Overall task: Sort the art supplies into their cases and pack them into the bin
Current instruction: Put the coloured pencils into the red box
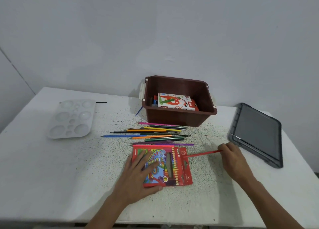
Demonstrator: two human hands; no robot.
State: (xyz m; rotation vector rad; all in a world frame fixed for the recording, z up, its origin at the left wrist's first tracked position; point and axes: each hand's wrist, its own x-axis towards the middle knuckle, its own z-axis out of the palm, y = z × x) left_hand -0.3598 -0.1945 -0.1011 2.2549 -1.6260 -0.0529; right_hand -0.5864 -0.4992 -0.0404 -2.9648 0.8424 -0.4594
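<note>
Head view: left hand (138, 173) lies flat with fingers straight, pressing the pencil box (172, 168) to the table (69, 177), presumably so it won't slide. Right hand (233, 158) pinches the tail of a red pencil (203, 153), its tip at the box's open end, likely feeding it in. Loose pencils (155, 133) wait between the box and the brown bin (172, 120).

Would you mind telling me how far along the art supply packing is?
Done: an oil pastels box lies in the brown bin. In hand: the right hand pinches a red pencil, its tip at the open end of the colour pencil case, which the left hand presses down. Left: the loose pencils, the case itself and the palette are outside the bin.
</note>
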